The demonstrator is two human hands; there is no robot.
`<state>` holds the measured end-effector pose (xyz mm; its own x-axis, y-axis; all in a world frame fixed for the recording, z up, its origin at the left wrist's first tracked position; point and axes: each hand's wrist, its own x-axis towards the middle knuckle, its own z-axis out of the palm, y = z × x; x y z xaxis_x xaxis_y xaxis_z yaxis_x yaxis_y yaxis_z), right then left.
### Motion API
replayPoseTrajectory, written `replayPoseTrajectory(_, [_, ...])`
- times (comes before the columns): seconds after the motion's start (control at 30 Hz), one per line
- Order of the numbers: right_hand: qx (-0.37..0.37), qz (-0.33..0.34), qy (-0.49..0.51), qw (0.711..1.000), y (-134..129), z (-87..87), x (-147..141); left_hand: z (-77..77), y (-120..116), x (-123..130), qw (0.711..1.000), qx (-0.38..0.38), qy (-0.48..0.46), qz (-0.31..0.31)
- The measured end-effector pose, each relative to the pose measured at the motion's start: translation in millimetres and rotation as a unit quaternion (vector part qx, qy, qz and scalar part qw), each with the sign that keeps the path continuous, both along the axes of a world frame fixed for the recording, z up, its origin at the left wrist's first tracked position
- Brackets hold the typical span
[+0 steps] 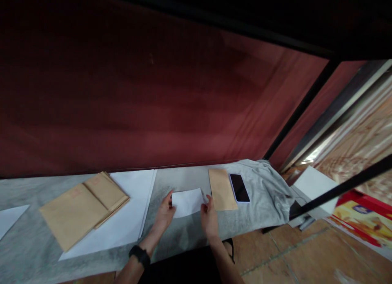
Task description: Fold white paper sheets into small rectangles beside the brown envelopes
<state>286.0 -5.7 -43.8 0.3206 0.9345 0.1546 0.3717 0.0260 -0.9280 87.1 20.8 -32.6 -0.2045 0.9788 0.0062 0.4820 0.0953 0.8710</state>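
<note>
While hands [166,209] [209,219] hold paper [187,202], another sheet [11,219] is cropped.

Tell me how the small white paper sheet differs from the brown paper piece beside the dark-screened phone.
The white sheet is held between the left hand and right hand; the brown piece lies on the grey cloth. The white sheet bows slightly, while the brown piece lies flat. Both look four-sided.
</note>
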Motion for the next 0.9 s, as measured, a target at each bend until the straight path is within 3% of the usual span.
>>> replayPoseTrajectory(0.17, [0.000,0.011,-0.244,0.970,-5.9,-1.1,-0.5,-3.8,-6.6,7.9,0.989,0.046,0.141,0.002])
replayPoseTrajectory(0.4, [-0.015,0.018,-0.389,0.921,-2.7,-2.6,-1.8,-7.0,-13.2,14.5,0.967,0.066,0.246,0.009])
replayPoseTrajectory(0.53, [-0.011,0.014,-0.421,0.907,-5.5,-2.7,-3.4,-9.1,-20.4,22.6,0.931,0.108,0.349,-0.015])
replayPoseTrajectory(0.7, [0.047,0.003,-0.423,0.905,-7.4,-4.5,-0.4,-22.8,-30.8,43.6,0.877,0.173,0.429,-0.132])
replayPoseTrajectory(0.9, [0.130,0.116,-0.390,0.904,-18.1,-12.1,-1.2,-32.5,-31.3,44.0,0.859,0.173,0.451,-0.173])
